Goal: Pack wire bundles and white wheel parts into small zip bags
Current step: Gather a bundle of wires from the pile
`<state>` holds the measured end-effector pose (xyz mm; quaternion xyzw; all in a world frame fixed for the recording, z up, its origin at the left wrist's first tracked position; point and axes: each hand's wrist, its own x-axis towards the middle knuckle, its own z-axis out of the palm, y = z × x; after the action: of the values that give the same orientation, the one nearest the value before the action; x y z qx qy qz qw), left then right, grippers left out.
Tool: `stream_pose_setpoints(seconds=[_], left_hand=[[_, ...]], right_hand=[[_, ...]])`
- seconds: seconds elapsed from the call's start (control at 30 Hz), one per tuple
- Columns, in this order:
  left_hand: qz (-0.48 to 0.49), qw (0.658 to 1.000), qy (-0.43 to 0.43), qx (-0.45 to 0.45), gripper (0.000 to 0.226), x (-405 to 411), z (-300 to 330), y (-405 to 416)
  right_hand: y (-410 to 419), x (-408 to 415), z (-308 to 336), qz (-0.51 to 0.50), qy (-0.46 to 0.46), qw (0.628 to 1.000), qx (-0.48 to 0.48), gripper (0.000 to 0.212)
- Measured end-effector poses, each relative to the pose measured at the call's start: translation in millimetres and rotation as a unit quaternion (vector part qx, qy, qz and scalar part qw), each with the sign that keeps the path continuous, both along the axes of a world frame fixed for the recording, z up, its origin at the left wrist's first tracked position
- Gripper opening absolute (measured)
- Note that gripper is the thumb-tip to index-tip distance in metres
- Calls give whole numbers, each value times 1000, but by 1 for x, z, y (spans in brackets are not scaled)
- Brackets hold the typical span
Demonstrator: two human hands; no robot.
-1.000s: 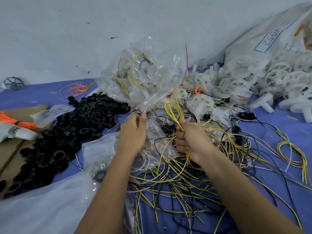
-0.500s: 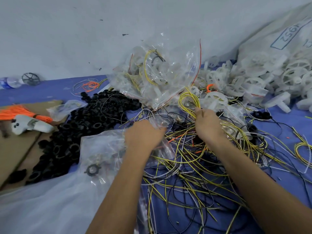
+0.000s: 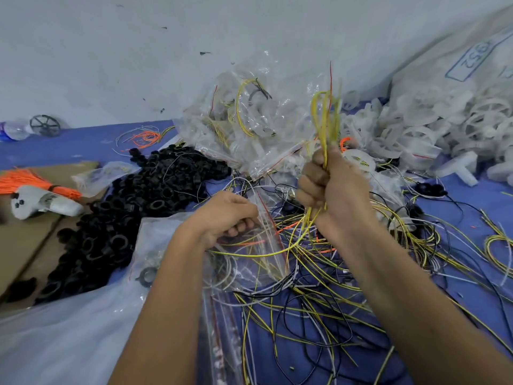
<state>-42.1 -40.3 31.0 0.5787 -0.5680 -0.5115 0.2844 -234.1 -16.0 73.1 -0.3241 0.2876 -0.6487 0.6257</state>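
Head view: right hand (image 3: 330,190) gripping a yellow wire bundle (image 3: 326,118) in a closed fist, loops sticking up above the wire tangle (image 3: 319,301). Left hand (image 3: 224,215) pinching an empty zip bag (image 3: 249,262) (red seal strip) just beside it. Filled bags (image 3: 249,129) lying behind, white wheels (image 3: 433,129) heaping far right, black rings (image 3: 116,218) left.

Head cam, fwd-down, close.

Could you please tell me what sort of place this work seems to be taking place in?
Probably a small workshop or home piecework spot for packing parts. Bulk heaps lie on a blue sheet: black plastic rings, white wheel parts spilling from a sack, loose wires, and filled zip bags.
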Motion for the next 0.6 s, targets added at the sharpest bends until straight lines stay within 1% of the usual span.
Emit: stream_pose_setpoints(seconds=[0.03, 0.1, 0.13, 0.17, 0.2, 0.23, 0.27, 0.3, 0.33, 0.37, 0.4, 0.43, 0.47, 0.5, 0.53, 0.6], left_hand=[[-2, 1000, 8, 1, 27, 1, 0, 0], [-13, 1000, 25, 5, 17, 2, 3, 2], [-17, 999, 30, 1, 17, 3, 3, 3], [-21, 999, 30, -7, 22, 5, 3, 3], [-24, 999, 29, -14, 30, 7, 2, 2], [-26, 999, 30, -17, 36, 8, 1, 2], [-27, 999, 35, -15, 39, 8, 1, 2], [-28, 999, 39, -14, 36, 9, 0, 2], [-27, 999, 39, -14, 32, 8, 0, 2], [-24, 999, 40, -17, 28, 7, 1, 2], [-17, 999, 45, -23, 27, 6, 1, 2], [-5, 998, 53, -31, 28, 5, 1, 2], [10, 997, 62, -40, 29, 4, 1, 1], [27, 996, 70, -49, 30, 3, 1, 0], [44, 994, 75, -60, 31, 2, 1, 0], [75, 989, 90, -88, 35, 2, 1, -2]], right_hand=[[1, 4, 3, -45, -12, 999, -13, 44], [1, 7, 7, -171, 19, 983, -57, 41], [1, 6, 8, -237, 52, 967, -81, 39], [1, 4, 9, -305, 102, 941, -103, 38], [0, 0, 9, -374, 170, 904, -120, 37], [-2, -4, 10, -436, 251, 853, -138, 36], [-2, -8, 10, -483, 328, 795, -165, 34], [-3, -12, 11, -505, 391, 745, -194, 31], [-5, -14, 12, -495, 457, 709, -207, 29], [-6, -15, 14, -450, 533, 687, -204, 30], [-8, -15, 14, -363, 624, 666, -190, 33], [-9, -16, 11, -256, 717, 624, -174, 35], [-8, -15, 6, -158, 786, 572, -174, 35], [-6, -14, 2, -89, 829, 523, -176, 34], [-3, -13, -1, -50, 846, 501, -176, 33], [1, -13, -5, -17, 855, 483, -190, 29]])
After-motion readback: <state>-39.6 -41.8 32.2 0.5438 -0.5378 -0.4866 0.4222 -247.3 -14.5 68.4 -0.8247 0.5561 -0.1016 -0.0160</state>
